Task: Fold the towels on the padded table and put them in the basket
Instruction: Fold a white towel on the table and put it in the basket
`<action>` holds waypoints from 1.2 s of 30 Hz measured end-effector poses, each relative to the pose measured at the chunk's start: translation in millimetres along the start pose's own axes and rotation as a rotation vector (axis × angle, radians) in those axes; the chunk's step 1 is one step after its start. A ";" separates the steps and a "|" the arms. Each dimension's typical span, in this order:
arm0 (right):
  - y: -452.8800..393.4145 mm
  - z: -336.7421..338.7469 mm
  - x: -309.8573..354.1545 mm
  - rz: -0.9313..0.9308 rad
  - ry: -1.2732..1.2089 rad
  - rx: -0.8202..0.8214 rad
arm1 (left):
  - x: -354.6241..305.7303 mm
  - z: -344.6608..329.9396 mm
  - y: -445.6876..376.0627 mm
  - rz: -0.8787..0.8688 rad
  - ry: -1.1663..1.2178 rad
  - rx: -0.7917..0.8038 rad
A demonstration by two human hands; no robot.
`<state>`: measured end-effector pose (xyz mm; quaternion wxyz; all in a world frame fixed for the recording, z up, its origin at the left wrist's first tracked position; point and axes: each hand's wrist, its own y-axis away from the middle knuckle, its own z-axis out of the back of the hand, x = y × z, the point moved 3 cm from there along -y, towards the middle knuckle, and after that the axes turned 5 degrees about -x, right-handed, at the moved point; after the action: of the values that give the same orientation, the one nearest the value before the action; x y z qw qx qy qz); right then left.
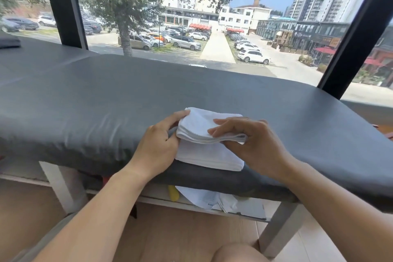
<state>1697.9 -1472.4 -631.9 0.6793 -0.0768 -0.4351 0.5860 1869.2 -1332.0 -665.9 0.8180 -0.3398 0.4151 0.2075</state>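
A white towel (204, 125) lies partly folded near the front edge of the grey padded table (85, 102). Its far half is doubled over toward me, and the lower layer (208, 157) still lies flat on the pad. My left hand (159, 144) pinches the towel's left side, its fingers reaching to the far left corner. My right hand (246, 136) grips the folded edge on the right, fingers on top and thumb underneath. No basket is in view.
A large window with black frames (61, 4) runs behind the table. A dark folded item (9, 40) sits at the far left. Under the table a shelf holds white papers (214, 198) and a yellow object (173, 192). My knee (236, 254) shows at the bottom.
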 end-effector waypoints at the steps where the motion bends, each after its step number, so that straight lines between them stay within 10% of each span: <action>1: 4.1 -3.0 -0.2 0.035 0.043 0.025 | 2.8 1.0 1.4 0.011 0.003 0.008; 7: 23.9 -3.4 10.3 -0.096 0.028 0.198 | 6.2 10.7 7.9 0.035 -0.024 -0.032; 13: -31.9 17.9 19.0 -0.291 0.199 0.031 | -40.5 12.0 -13.5 -0.089 -0.101 -0.168; 24: -8.1 -41.6 -27.9 -0.420 0.634 0.398 | -20.0 -50.9 -40.1 -0.059 -0.585 0.394; 36: 1.5 -9.3 -41.5 -0.636 0.506 0.399 | -2.5 -37.2 -27.9 -0.029 -0.605 0.391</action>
<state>1705.9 -1504.0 -659.3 0.9119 0.0523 -0.1360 0.3836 1865.1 -1378.3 -669.0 0.9562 -0.1061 0.1812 0.2038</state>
